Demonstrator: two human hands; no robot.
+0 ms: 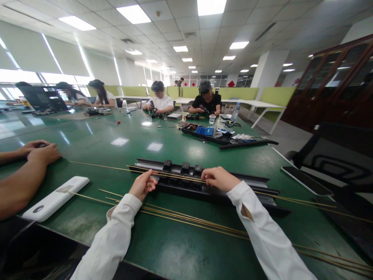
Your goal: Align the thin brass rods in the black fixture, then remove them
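Observation:
Several thin brass-coloured rods (177, 176) run lengthwise over a long black rail assembly (247, 198) on the green table. My left hand (143, 184) pinches the rods near the rail's left part, thumb and forefinger together. Farther right, my right hand (220, 179) is closed around the same rods, its fingertips partly hidden. Small black blocks (185, 167) sit across the rail between my hands. More brass-coloured rods (194, 221) lie on the table nearer to me, passing beneath my forearms.
At the left, a white power bank (58, 198) lies near another person's hands (43, 151). A dark-screened device (305, 181) rests at the right edge. Beyond the rail stands a black tray (223, 137) with blue and white parts. Several people work across the table (96, 146).

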